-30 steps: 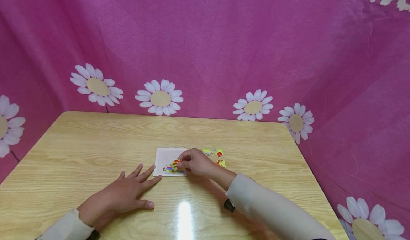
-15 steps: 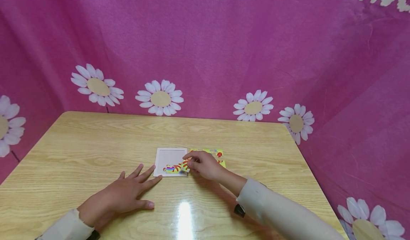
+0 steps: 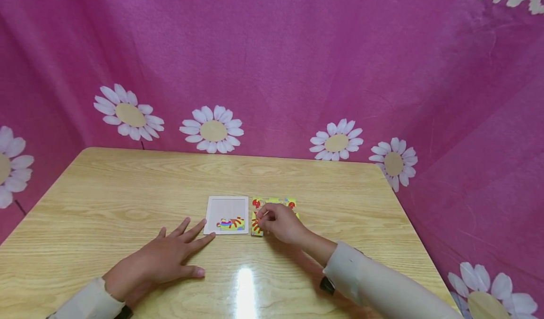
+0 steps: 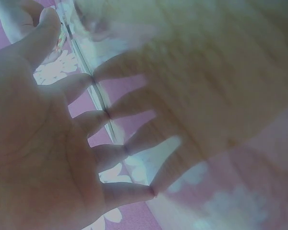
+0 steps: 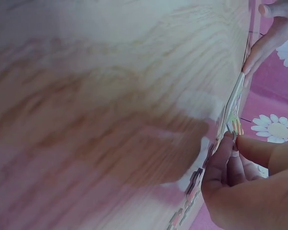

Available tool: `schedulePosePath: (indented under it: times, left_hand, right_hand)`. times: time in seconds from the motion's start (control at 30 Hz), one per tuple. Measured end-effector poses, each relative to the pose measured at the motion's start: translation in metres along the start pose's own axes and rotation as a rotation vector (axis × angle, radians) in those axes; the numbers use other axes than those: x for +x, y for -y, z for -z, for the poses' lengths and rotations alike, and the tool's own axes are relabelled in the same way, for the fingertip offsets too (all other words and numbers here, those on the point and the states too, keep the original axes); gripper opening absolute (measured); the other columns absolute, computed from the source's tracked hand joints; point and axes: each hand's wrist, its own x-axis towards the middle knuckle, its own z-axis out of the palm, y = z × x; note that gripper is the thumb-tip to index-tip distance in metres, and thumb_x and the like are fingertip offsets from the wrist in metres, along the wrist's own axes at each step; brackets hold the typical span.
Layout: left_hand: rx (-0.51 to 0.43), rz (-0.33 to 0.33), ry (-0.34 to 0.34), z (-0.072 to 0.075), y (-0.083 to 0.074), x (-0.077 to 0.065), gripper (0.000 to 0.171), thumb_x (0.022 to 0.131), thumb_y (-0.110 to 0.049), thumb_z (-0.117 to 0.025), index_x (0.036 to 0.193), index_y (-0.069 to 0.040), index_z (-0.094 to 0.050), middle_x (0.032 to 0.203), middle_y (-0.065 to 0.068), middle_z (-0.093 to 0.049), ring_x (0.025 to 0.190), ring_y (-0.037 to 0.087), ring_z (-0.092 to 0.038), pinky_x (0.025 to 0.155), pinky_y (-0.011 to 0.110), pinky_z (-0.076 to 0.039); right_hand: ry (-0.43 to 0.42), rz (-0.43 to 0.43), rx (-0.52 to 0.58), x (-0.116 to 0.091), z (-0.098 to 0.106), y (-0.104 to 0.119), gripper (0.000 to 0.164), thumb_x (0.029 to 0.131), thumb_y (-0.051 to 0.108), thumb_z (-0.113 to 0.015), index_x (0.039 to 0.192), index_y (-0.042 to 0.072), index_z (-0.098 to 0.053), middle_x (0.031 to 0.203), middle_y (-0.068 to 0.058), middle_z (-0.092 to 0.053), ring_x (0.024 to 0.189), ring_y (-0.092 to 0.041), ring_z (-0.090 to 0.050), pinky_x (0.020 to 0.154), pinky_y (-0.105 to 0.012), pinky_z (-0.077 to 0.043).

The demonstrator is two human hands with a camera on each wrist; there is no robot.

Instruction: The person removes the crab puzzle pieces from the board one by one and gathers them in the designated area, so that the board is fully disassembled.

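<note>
A white square puzzle tray (image 3: 224, 207) lies on the table, with joined yellow, red-striped puzzle pieces (image 3: 231, 224) in its lower right part. My left hand (image 3: 163, 257) rests spread on the tabletop, its fingertips at the tray's left edge; the left wrist view shows the fingers (image 4: 122, 194) straight. Just right of the tray, my right hand (image 3: 281, 224) pinches a yellow puzzle piece (image 3: 256, 227) with red stripes between thumb and fingertips. Whether that piece touches the table is unclear. Part of it is hidden by the fingers.
Several loose puzzle pieces (image 3: 257, 203) lie right of the tray, partly behind the right hand. The wooden table (image 3: 170, 182) is glossy and reflects light near its front. A pink curtain (image 3: 272, 73) with printed daisies stands behind and beside it.
My right hand has moved right, out of the tray to the loose pieces beside it, carrying the striped puzzle piece. The left hand has stayed in place.
</note>
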Motion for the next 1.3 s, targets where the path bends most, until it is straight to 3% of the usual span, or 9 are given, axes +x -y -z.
schedulePosePath:
  times: [0.2,0.43,1.3]
  left_hand:
    - [0.0,-0.004,0.001,-0.0006,0.0006,0.0004,0.087,0.086,-0.072,-0.064,0.16,-0.032,-0.04,0.171,0.007,-0.022,0.155,0.05,-0.015,0.105,0.085,-0.018]
    - [0.0,-0.012,-0.001,-0.0009,0.0015,0.0003,0.086,0.087,-0.071,-0.063,0.16,-0.031,-0.041,0.171,0.008,-0.023,0.155,0.05,-0.016,0.105,0.085,-0.019]
    - [0.002,-0.012,-0.003,-0.0013,0.0017,0.0001,0.086,0.087,-0.072,-0.063,0.16,-0.031,-0.041,0.171,0.008,-0.023,0.155,0.05,-0.015,0.105,0.085,-0.018]
  right_hand:
    - [0.016,-0.008,-0.094,-0.0028,0.0013,-0.0011,0.005,0.092,0.001,-0.074,0.094,0.005,-0.073,0.081,0.003,-0.067,0.077,-0.01,-0.057,0.07,-0.023,-0.047]
    - [-0.005,0.073,-0.161,-0.0069,-0.0027,-0.0013,0.006,0.09,0.0,-0.073,0.09,0.006,-0.074,0.076,0.005,-0.067,0.072,-0.004,-0.055,0.068,-0.022,-0.046]
    - [-0.033,0.07,-0.18,-0.0074,-0.0063,0.0005,0.004,0.09,-0.002,-0.074,0.093,0.001,-0.075,0.08,0.001,-0.069,0.075,-0.007,-0.058,0.07,-0.021,-0.048]
